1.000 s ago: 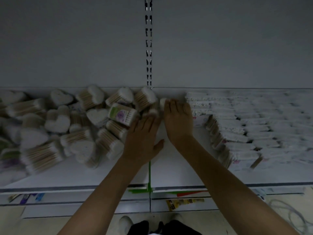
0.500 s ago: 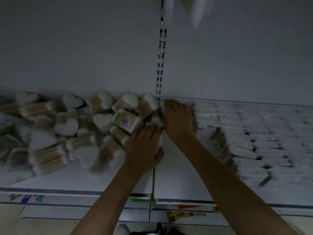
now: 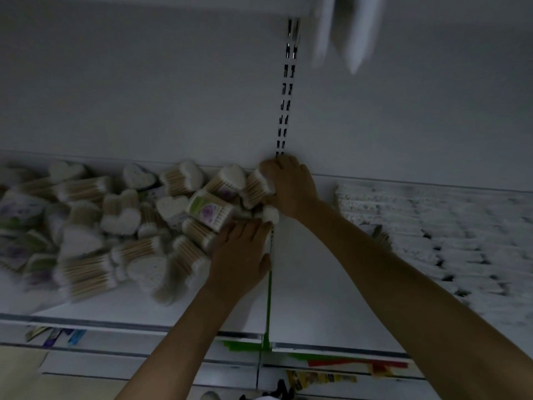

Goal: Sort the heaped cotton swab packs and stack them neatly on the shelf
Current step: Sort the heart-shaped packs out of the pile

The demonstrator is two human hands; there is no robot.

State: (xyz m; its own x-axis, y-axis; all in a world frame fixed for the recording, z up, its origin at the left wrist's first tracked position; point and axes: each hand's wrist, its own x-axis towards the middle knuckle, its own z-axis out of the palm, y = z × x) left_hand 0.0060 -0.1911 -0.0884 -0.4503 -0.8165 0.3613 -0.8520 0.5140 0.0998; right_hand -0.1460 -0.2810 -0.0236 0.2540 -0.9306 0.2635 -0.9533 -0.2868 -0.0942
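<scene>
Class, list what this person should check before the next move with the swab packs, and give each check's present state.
1. Both hands at the heap: ok; left hand touches its near edge, right hand rests on a rear pack.
2. Right hand's grip on that rear pack: cannot tell; fingers hidden.
3. Bare shelf for stacking: ok, between heap and flat packs.
4. Heap sorted: not ok; packs lie jumbled.
</scene>
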